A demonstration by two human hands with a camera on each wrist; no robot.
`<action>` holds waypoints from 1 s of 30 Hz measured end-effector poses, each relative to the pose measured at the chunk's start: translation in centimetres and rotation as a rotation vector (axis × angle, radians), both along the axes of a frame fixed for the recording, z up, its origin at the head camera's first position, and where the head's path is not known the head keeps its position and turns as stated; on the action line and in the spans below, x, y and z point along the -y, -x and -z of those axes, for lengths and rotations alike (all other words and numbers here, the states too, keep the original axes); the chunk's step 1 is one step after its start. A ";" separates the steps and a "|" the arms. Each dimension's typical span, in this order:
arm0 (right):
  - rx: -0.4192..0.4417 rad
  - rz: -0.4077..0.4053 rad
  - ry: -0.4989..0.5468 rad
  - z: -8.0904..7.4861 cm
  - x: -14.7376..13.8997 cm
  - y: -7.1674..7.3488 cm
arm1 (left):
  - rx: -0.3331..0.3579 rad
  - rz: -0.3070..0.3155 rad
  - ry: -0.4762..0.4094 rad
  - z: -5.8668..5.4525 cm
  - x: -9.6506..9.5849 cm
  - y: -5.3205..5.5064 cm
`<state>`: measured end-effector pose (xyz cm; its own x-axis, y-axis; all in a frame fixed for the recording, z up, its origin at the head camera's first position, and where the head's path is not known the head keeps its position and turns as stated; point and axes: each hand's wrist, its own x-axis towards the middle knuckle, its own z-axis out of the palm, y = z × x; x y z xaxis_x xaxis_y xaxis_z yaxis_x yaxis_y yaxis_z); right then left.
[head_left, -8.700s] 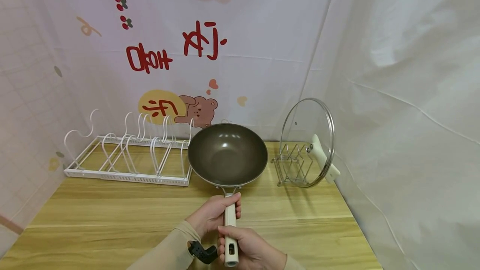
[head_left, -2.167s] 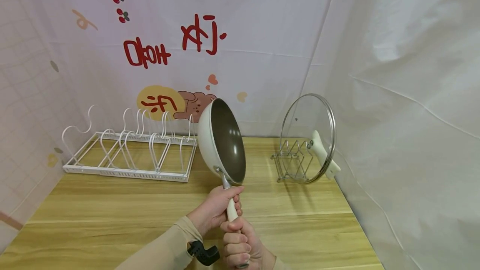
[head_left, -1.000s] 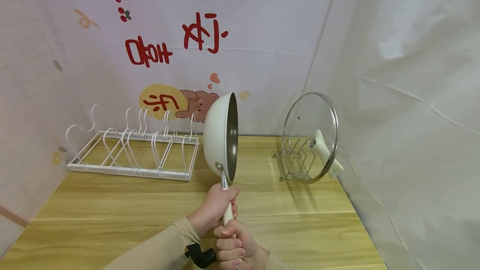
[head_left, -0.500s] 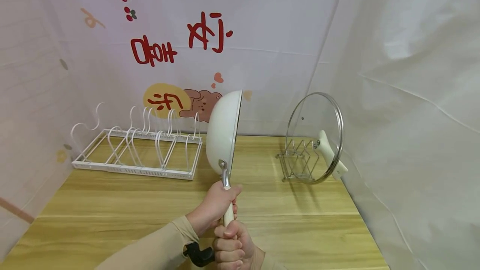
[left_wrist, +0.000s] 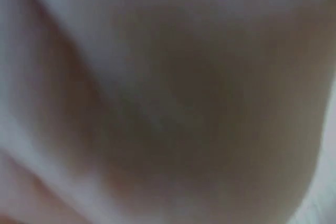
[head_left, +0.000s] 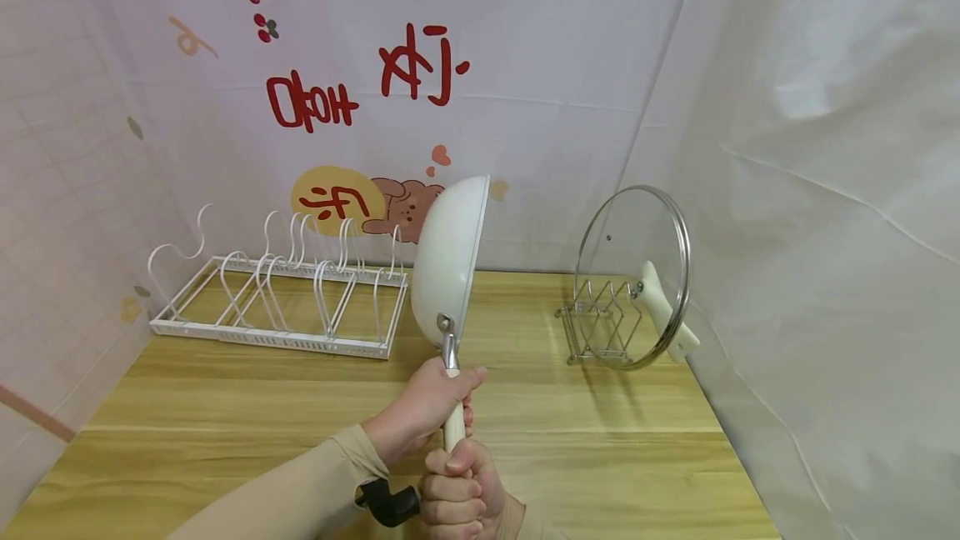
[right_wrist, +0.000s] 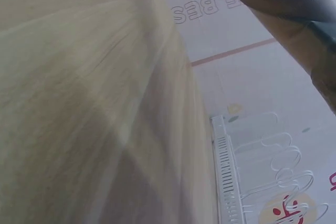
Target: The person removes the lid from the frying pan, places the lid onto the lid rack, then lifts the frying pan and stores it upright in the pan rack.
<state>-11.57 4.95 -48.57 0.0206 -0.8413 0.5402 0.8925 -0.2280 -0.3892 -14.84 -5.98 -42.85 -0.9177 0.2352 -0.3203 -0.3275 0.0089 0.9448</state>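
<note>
In the head view a cream-coloured wok (head_left: 447, 261) is turned on its side, its pale outer wall towards the left and its dark inside hidden. My left hand (head_left: 427, 407) grips the handle close to the metal joint, thumb lying across it. Lower down, my right hand (head_left: 465, 494) wraps round the handle's end, which its fingers cover. A stretch of handle (head_left: 454, 427) shows between the two hands. Blurred skin fills the left wrist view. The right wrist view takes in the wooden table and the white rack, with a dark band and sleeve at upper right.
Left of the wok stands a white wire rack (head_left: 277, 344) with several upright loops. At the right, a small metal rack (head_left: 600, 357) bears a glass lid (head_left: 630, 273) with a cream handle (head_left: 660, 302). Cloth walls enclose the wooden table (head_left: 600, 457).
From facing up 8.7 seconds ago, the wok has rolled onto its side, its opening turning right and then out of sight. Both hands still hold the handle. The view has shifted slightly.
</note>
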 end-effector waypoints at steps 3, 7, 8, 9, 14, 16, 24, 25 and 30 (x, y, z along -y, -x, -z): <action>0.013 -0.016 0.009 -0.3 0.1 -0.1 | -0.008 0.002 -0.003 -0.2 0.2 0.0; 0.029 -0.040 0.030 -0.6 0.4 -0.2 | -0.017 0.013 -0.013 -0.5 0.5 0.0; 0.030 -0.044 0.037 -0.7 0.4 -0.2 | -0.019 0.017 -0.017 -0.5 0.5 -0.1; 0.030 -0.047 0.042 -0.8 0.5 -0.3 | -0.021 0.021 -0.018 -0.6 0.6 -0.1; 0.009 -0.053 0.051 -1.3 0.6 -0.2 | -0.039 0.030 -0.012 -1.1 0.8 -0.1; -0.001 -0.055 0.049 -1.5 0.7 -0.1 | -0.048 0.027 -0.005 -1.3 0.9 -0.1; -0.017 -0.056 0.048 -2.3 1.0 0.0 | -0.063 0.026 0.002 -2.1 1.3 0.0; -0.017 -0.056 0.048 -2.3 1.1 0.0 | -0.061 0.028 0.001 -2.2 1.4 0.0; -0.007 -0.054 0.054 -2.6 1.6 -0.2 | -0.054 0.046 0.000 -2.7 1.9 -0.1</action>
